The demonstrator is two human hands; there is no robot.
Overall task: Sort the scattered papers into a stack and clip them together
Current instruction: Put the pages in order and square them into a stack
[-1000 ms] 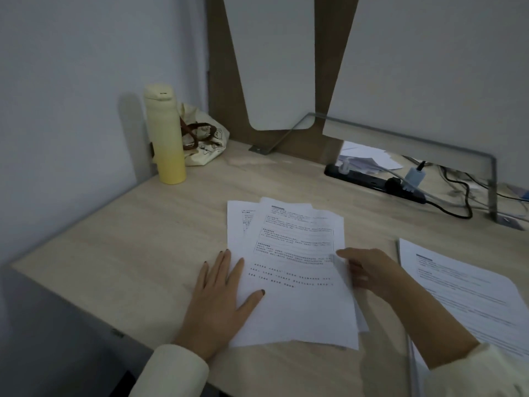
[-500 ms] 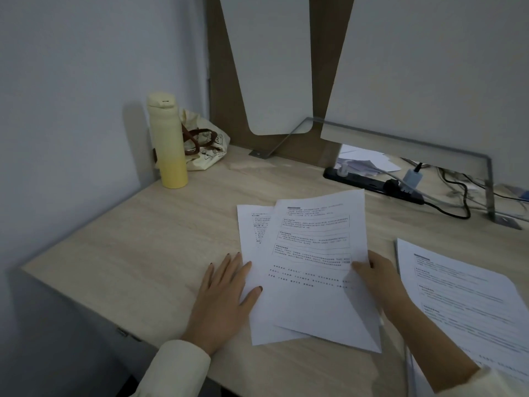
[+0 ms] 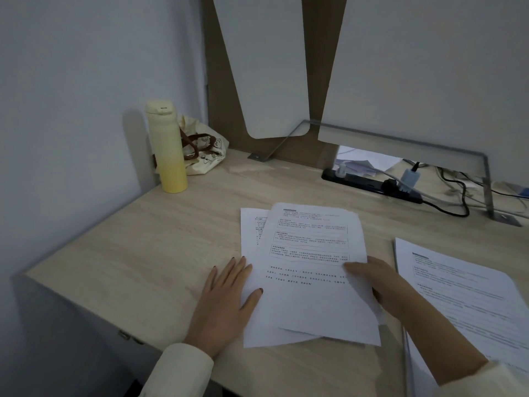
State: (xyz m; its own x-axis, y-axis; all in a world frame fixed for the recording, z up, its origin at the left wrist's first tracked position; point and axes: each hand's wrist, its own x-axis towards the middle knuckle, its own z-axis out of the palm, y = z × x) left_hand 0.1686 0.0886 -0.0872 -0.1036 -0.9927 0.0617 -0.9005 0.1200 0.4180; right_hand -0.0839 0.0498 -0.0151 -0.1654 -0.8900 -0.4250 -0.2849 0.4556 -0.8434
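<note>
A printed top sheet [image 3: 312, 270] lies askew over a lower sheet [image 3: 252, 236] in the middle of the desk; a third sheet's corner peeks out beneath near the front. My left hand [image 3: 226, 299] rests flat on the desk, its thumb on the pile's left edge. My right hand [image 3: 378, 282] pinches the top sheet's right edge, thumb on top. Further printed papers [image 3: 463, 296] lie spread at the right. No clip shows in view.
A yellow bottle [image 3: 169, 147] and a cloth bag [image 3: 203, 150] stand at the back left by the wall. A black power strip [image 3: 369, 186] with plugs and cables runs along the back right under a glass shelf [image 3: 400, 133]. The desk's left edge [image 3: 86, 233] drops off.
My right hand raised the top sheet and swung it right, then brought it back down over the lower sheets. My left hand stayed flat at the pile's left edge.
</note>
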